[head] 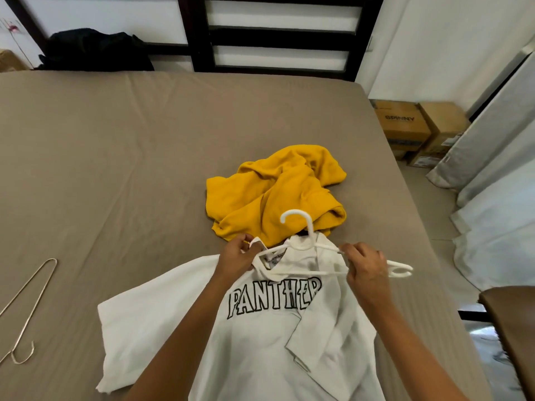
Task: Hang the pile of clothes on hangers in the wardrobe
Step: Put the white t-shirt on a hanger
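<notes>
Surface: the white shirt (pixel 260 342) is spread on a taupe-sheeted bed (pixel 115 169).
Writing: "PANTHER" is printed on the shirt; "SPINNY" on a cardboard box (pixel 402 123) far to its right.
Around: a yellow garment (pixel 272 195) is crumpled just behind the shirt; a wire hanger (pixel 31 299) lies well left.
Hands: its collar is pinched by the left hand (pixel 236 256); a white hanger (pixel 310 230) at its neck is gripped by the right hand (pixel 366 264).

A home bedroom: bed (pixel 144 140), dark headboard (pixel 278 36), curtains (pixel 492 140).

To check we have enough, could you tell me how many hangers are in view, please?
2: a white plastic hanger held at the white shirt, a wire hanger lying left on the bed.
</notes>
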`<state>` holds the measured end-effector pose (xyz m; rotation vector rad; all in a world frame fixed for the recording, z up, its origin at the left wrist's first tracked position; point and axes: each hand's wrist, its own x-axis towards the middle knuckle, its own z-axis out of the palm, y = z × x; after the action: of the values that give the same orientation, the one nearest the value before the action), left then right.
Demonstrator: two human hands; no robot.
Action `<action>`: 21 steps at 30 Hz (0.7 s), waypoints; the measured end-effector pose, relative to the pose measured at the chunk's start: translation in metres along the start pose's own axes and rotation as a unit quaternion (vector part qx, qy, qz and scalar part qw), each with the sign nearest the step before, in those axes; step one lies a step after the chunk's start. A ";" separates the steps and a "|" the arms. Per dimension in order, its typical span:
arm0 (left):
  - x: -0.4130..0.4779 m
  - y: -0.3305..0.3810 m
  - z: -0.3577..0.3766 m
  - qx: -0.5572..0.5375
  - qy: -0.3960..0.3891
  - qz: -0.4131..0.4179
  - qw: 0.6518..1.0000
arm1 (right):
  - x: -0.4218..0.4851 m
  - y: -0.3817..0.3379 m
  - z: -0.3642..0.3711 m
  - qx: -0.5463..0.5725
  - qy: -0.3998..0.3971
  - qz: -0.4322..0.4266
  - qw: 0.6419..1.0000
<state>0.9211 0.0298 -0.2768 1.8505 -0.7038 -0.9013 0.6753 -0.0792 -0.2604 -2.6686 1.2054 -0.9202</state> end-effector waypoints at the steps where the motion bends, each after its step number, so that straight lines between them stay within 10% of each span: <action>1: -0.002 0.002 0.000 0.012 -0.005 0.019 1.000 | 0.002 -0.006 0.007 0.016 -0.011 -0.002 1.000; 9: -0.019 -0.003 -0.029 0.371 -0.015 0.225 0.901 | 0.019 -0.020 0.037 0.130 -0.082 -0.005 0.988; 15: -0.028 0.000 -0.026 0.334 -0.047 0.154 0.929 | 0.017 -0.058 0.063 0.201 -0.057 0.044 0.977; 17: -0.034 -0.005 -0.031 0.342 -0.038 0.142 0.928 | 0.013 -0.066 0.069 0.124 -0.041 0.186 0.974; 21: -0.047 -0.010 -0.035 0.248 0.042 0.141 0.958 | 0.005 -0.084 0.074 0.151 -0.153 0.516 0.829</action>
<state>0.9236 0.0874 -0.2623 2.1321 -1.1865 -0.4814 0.7745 -0.0376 -0.2931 -1.4291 1.8496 -0.3985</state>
